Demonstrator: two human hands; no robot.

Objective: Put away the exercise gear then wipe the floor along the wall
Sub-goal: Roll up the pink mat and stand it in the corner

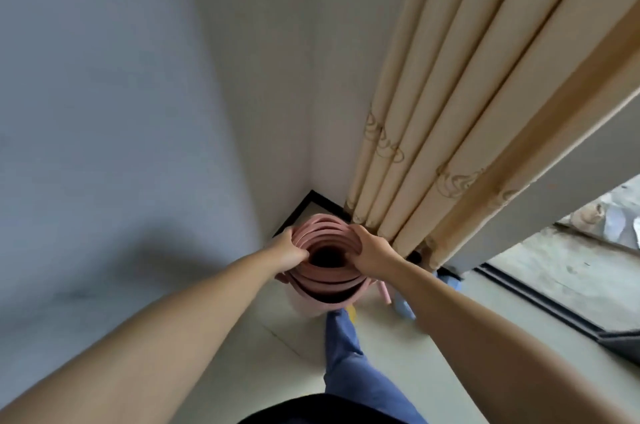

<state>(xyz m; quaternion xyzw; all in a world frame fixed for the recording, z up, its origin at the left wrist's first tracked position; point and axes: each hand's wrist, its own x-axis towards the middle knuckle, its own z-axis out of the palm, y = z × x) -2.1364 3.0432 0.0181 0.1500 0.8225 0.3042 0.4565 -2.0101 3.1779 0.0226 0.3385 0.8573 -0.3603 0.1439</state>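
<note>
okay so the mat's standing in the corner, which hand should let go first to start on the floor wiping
Probably the right hand. Both hands grip the top rim of the rolled mat, but the left hand is on the wall side and can steady it into the corner. The right is on the open side by the curtain.

Mat [325,280] base hidden by its own roll and both hands. Pink item [385,292] and blue item [404,306] right of mat mostly hidden behind right arm, can't identify. Curtain [460,105] top cut off.
</note>
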